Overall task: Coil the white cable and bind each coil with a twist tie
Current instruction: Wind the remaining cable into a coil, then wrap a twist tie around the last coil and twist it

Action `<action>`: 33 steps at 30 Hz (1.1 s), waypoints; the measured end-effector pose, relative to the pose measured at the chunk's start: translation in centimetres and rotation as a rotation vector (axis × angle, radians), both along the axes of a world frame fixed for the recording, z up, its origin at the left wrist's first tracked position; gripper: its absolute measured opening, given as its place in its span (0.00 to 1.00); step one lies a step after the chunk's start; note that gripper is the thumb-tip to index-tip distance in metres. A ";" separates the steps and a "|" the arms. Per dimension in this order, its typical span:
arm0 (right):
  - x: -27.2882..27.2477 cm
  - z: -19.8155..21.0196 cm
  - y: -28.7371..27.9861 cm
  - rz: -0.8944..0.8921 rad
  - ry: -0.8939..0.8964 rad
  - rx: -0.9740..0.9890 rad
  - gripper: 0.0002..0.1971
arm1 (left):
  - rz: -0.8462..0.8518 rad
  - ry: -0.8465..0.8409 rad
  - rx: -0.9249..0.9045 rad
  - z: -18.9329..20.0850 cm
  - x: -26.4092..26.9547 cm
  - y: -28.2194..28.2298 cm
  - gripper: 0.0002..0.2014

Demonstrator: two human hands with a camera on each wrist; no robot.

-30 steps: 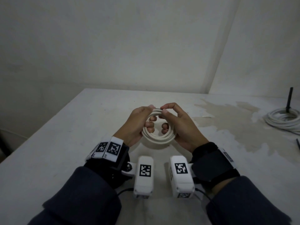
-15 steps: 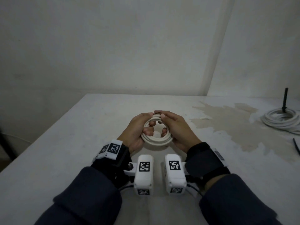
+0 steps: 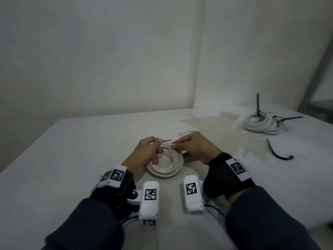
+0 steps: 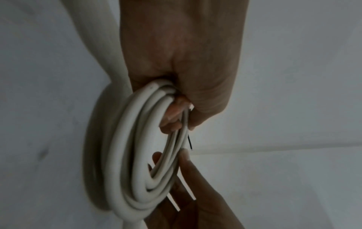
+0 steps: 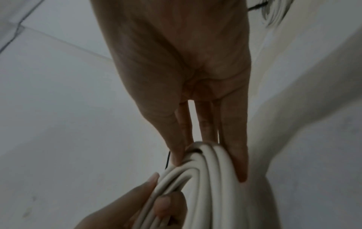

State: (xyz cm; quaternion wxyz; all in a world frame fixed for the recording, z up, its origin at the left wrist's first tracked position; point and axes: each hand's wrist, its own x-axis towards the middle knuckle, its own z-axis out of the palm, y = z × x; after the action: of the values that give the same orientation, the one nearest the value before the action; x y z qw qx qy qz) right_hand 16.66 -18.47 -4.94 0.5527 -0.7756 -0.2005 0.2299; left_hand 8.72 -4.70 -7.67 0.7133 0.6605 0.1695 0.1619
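Note:
A white cable coil [image 3: 167,170] is held just above the table [image 3: 72,159] between both hands. My left hand [image 3: 147,152] grips its left side, fingers curled through the loop. My right hand [image 3: 189,147] pinches the top of the coil between its thumb and straight fingers. A thin black twist tie [image 3: 167,140] pokes out between the two hands' fingertips. The left wrist view shows the coil [image 4: 125,155] in my left hand [image 4: 182,69], with the tie [image 4: 189,143] beside it. The right wrist view shows the coil [image 5: 205,178], the tie [image 5: 167,159] and my right hand [image 5: 186,62].
At the back right lies a second white coil [image 3: 263,123], with a dark tie [image 3: 258,105] standing up from it. Loose black ties [image 3: 279,152] lie nearby. A brown stain [image 3: 207,123] marks the tabletop. Walls meet in a corner behind.
The coil now lies flatter and lower between the hands. My right hand's fingers have straightened. A black tie end now shows between the fingertips.

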 end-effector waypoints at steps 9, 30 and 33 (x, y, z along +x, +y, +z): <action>8.7 -0.2 -12.0 -0.565 -0.366 -0.747 0.23 | -0.064 -0.007 -0.130 -1.1 2.2 -0.2 0.09; -1.6 2.8 4.9 0.239 0.335 0.411 0.12 | 0.044 0.007 -0.368 0.0 -2.7 5.3 0.05; -2.1 1.8 7.1 0.228 0.364 0.438 0.11 | 0.046 0.014 -0.396 -0.1 -2.9 6.0 0.06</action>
State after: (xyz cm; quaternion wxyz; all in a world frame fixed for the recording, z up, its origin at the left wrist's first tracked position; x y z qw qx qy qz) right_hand 14.56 -11.38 -3.11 0.7041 -0.5567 -0.2286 0.3770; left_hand 5.86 1.27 -7.78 0.8243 0.5042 0.2181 0.1369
